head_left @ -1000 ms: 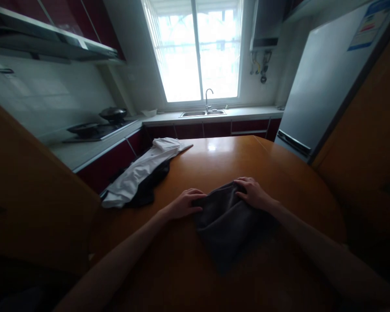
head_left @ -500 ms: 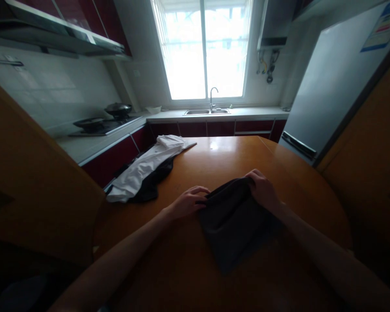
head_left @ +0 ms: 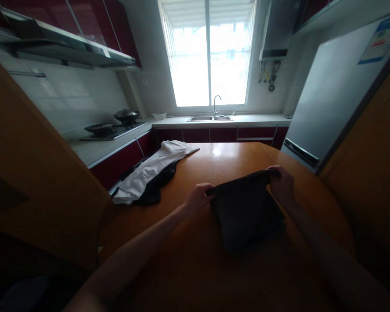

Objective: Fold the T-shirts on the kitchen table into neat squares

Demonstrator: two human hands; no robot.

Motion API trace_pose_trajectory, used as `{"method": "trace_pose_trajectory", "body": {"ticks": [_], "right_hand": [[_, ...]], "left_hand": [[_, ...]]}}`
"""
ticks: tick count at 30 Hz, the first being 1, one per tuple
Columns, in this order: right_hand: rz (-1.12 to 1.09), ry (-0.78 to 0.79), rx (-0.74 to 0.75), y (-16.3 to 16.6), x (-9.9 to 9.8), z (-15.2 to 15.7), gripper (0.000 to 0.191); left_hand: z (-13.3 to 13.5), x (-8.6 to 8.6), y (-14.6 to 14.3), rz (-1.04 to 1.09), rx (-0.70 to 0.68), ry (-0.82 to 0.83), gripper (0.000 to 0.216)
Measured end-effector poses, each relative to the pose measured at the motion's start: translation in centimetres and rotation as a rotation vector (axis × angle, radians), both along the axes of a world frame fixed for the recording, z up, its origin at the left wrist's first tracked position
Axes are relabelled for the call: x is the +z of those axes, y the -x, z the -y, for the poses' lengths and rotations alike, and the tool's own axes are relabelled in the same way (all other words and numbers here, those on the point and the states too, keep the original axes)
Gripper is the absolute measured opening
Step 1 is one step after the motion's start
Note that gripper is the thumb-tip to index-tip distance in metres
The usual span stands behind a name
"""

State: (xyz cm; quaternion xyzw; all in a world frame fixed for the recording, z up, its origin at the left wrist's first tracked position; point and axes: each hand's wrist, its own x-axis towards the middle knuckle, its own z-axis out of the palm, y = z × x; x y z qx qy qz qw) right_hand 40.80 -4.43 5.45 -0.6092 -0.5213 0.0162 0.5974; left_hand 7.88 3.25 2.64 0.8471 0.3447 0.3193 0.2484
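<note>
A dark grey folded garment (head_left: 247, 216) lies over the right middle of the wooden table; its exact kind does not show. My left hand (head_left: 199, 197) pinches its far left corner, fingers closed on the cloth. At the far right corner my right hand (head_left: 281, 184) grips the same edge. Between the two hands the far edge is pulled straight and lifted a little. Layers of cloth show beneath it on the right, near my right wrist.
White clothing (head_left: 149, 169) and black clothing (head_left: 160, 186) lie in a heap at the table's left edge. The rounded wooden table (head_left: 227, 158) stands before a counter with a sink (head_left: 201, 118). Pans (head_left: 126, 116) sit on the stove at left; a fridge (head_left: 331, 95) is at right.
Both hands have moved right and spread apart, drawing the garment's far edge straight and up. The cloth now hangs flatter between them. The view has tilted up slightly.
</note>
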Motion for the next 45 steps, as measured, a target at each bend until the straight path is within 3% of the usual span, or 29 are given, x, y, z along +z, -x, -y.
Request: {"method": "trace_pose_trajectory", "body": {"ticks": [2,5,7,10,13,16,21,23,25,29,31,32,34,36,37,41,45], "right_hand": [[-0.027,-0.019,0.022,0.5,-0.1,0.0,0.02],[-0.016,-0.055,0.038,1.4,-0.2,0.3,0.02],[-0.012,-0.087,0.032,1.6,-0.2,0.5,0.022],[-0.051,-0.141,0.008,1.1,-0.1,0.6,0.026],[-0.04,-0.181,-0.016,0.2,0.1,0.7,0.025],[-0.009,-0.174,0.049,-0.1,0.4,1.0,0.023],[0.048,-0.047,0.265,0.4,0.7,1.6,0.018],[0.044,0.032,0.362,1.1,0.7,1.7,0.016],[-0.002,0.124,0.494,2.6,0.4,2.0,0.016],[-0.179,0.385,0.955,7.4,-1.4,3.4,0.022],[-0.217,0.508,1.192,9.4,-2.3,4.5,0.032],[-0.216,0.565,1.294,10.0,-2.6,4.9,0.039],[-0.191,0.662,1.424,10.0,-2.7,5.2,0.051],[-0.173,0.69,1.391,8.9,-2.4,4.4,0.048],[-0.163,0.656,1.289,8.2,-2.2,3.5,0.045],[0.077,0.37,0.681,7.5,-1.8,-1.4,0.04],[0.5,0.402,0.498,11.7,-2.1,-5.2,0.057]], "left_hand": [[-2.1,3.0,-0.1,-0.008,0.11,-0.183,0.008],[-4.6,8.9,-0.7,0.127,0.271,-0.479,0.015],[-5.2,12.3,-1.6,0.168,0.278,-0.64,0.021],[-4.9,14.8,-3.4,0.147,0.234,-0.765,0.024],[-4.3,14.1,-4.3,0.06,0.278,-0.77,0.018],[-3.9,11.5,-3.3,-0.116,0.333,-0.707,0.011],[-2.5,7.1,1.2,-0.397,0.418,-0.343,0.021],[-1.1,5.7,2.8,-0.375,0.34,-0.107,0.03],[0.8,4.4,3.7,-0.238,0.174,0.116,0.036],[5.5,2.6,3.0,0.008,-0.234,0.43,0.075],[7.4,2.2,2.2,-0.018,-0.368,0.429,0.094],[8.1,2.2,1.9,-0.058,-0.38,0.388,0.093],[8.9,2.3,1.4,-0.16,-0.309,0.294,0.063],[9.3,2.6,1.1,-0.25,-0.241,0.222,0.031],[9.3,2.8,1.1,-0.286,-0.245,0.191,0.025],[9.8,3.6,1.1,-0.381,-0.44,0.092,0.039],[10.4,3.9,1.1,-0.423,-0.596,0.115,0.042]]}}
